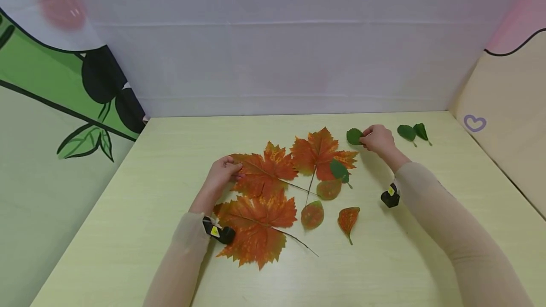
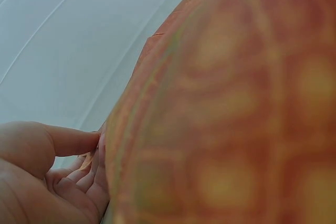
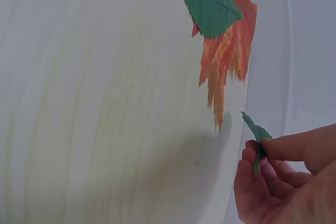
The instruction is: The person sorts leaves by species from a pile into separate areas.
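At the left, the left hand (image 1: 219, 174) pinches the edge of an orange maple leaf (image 1: 273, 162); the left wrist view shows the thumb against the fingers, with a large blurred orange leaf (image 2: 226, 114) filling the right side. Farther back on the right, the right hand (image 1: 378, 140) pinches a small green leaf (image 1: 354, 136) by its stem end, held above the table. A second maple leaf (image 1: 320, 148) lies at the back, and a third (image 1: 256, 226) lies in front, partly under the left wrist. One green leaf (image 1: 339, 170) rests on the back maple leaf.
Two green leaves (image 1: 406, 132) lie at the back right of the pale wooden table (image 1: 128, 250). Small orange-green leaves (image 1: 313, 215) and a curled orange leaf (image 1: 348, 221) lie near the middle. A white sheet (image 1: 290, 60) stands behind the table, with printed panels at both sides.
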Motion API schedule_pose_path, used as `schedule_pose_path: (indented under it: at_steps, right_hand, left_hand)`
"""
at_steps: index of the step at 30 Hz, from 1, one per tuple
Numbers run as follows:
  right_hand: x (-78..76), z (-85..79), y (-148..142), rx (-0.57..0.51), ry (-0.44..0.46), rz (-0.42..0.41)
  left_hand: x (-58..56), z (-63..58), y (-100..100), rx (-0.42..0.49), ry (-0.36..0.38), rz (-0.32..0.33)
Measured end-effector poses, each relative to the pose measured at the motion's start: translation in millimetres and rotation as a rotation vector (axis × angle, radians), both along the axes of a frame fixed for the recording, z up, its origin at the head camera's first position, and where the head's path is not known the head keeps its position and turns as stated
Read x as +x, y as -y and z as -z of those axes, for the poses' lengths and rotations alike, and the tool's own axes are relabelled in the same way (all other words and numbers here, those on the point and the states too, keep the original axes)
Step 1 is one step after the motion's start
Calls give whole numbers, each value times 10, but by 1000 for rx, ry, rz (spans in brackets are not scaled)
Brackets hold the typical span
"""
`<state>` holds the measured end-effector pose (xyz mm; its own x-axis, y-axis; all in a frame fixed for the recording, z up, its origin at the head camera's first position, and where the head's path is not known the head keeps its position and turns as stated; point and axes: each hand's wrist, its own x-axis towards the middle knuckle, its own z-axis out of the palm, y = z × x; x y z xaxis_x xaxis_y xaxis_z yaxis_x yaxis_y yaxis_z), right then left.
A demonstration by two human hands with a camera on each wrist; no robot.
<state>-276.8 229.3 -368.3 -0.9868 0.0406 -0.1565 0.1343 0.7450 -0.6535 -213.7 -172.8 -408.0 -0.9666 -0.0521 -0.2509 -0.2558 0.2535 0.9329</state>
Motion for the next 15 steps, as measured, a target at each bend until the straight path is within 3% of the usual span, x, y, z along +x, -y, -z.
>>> schedule_pose_path:
  at_steps: [15]
  right_hand:
    - [-28, 155, -363, 46, 11, 130]
  left_hand:
    - [-5, 2, 0, 10, 16, -15]
